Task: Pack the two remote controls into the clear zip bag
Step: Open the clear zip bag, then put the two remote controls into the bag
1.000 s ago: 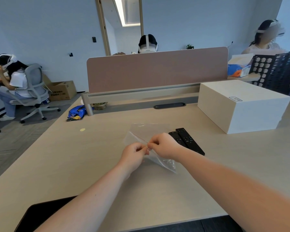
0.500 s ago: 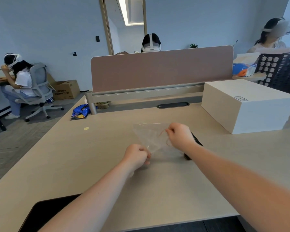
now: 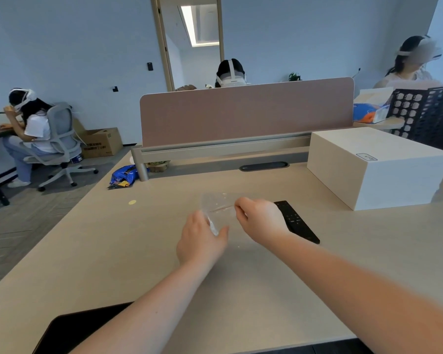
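A clear zip bag [image 3: 216,205] is held up just above the beige desk [image 3: 113,251], between my two hands. My left hand [image 3: 201,240] pinches its lower left corner. My right hand [image 3: 260,219] pinches its right edge, higher and farther back. Black remote controls [image 3: 298,223] lie flat on the desk just right of my right hand; I make out one plainly, and my right hand and wrist cover the rest.
A large white box [image 3: 376,167] stands at the desk's right. A pink divider panel [image 3: 246,113] closes off the back. A black pad [image 3: 69,330] lies at the near edge. A yellow sticker [image 3: 132,202] sits left. Other people sit beyond.
My hands have drawn apart along the bag: the right went up and back, the left stayed low. The bag now hangs stretched between them, and the remotes show again at right.
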Tool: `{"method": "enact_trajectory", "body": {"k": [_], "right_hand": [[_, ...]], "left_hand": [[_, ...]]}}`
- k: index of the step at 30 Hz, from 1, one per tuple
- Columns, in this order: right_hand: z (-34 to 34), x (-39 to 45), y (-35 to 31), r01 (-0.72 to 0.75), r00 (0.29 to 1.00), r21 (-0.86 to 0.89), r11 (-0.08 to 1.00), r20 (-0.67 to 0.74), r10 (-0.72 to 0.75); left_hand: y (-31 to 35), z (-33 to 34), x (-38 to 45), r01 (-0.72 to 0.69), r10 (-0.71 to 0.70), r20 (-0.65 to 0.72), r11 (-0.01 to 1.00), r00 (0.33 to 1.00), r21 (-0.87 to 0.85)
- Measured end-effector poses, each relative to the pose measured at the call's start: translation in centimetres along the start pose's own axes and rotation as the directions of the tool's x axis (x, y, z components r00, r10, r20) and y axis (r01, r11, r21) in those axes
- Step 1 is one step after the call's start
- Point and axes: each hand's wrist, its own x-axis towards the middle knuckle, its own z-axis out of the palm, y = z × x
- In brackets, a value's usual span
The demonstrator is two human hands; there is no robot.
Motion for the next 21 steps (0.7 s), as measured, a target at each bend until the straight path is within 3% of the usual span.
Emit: {"method": "enact_trajectory", "body": {"k": [2, 4, 6, 9, 11, 15, 17, 21], "right_hand": [[0.4, 0.0, 0.2, 0.032, 0.999, -0.030, 0.999, -0.025, -0.033], [0.7, -0.2, 0.2, 0.046, 0.997, -0.067, 0.997, -0.059, -0.050], [0.7, -0.4, 0.2, 0.063, 0.995, -0.097, 0.993, -0.066, -0.069], [0.9, -0.6, 0.7, 0.094, 0.993, -0.113, 0.989, -0.064, -0.102], [1.1, -0.5, 1.0, 0.109, 0.991, -0.115, 0.987, -0.065, -0.117], [1.2, -0.4, 1.4, 0.159, 0.987, -0.126, 0.979, 0.010, -0.159], [1.1, -0.6, 1.6, 0.174, 0.984, -0.163, 0.971, 0.062, -0.165], [0.7, -0.7, 2.5, 0.012, 0.992, -0.244, 0.970, 0.125, 0.019]], "left_hand": [[-0.1, -0.7, 0.1, -0.136, 0.131, -0.205, 0.991, 0.970, -0.009], [-0.5, -1.1, 0.5, -0.298, 0.326, -0.290, 0.945, 0.900, 0.136], [-1.0, -1.1, 1.0, -0.413, 0.486, -0.210, 0.856, 0.848, 0.310], [-1.6, -0.8, 1.1, -0.512, 0.594, -0.063, 0.738, 0.802, 0.439], [-1.7, -0.5, 1.1, -0.541, 0.616, -0.029, 0.713, 0.788, 0.446], [-2.2, -0.4, 1.8, -0.491, 0.543, 0.059, 0.703, 0.838, 0.514], [-2.2, -0.6, 1.9, -0.466, 0.482, 0.097, 0.746, 0.871, 0.476], [-2.6, -0.7, 1.6, -0.449, 0.443, 0.124, 0.773, 0.888, 0.449]]}}
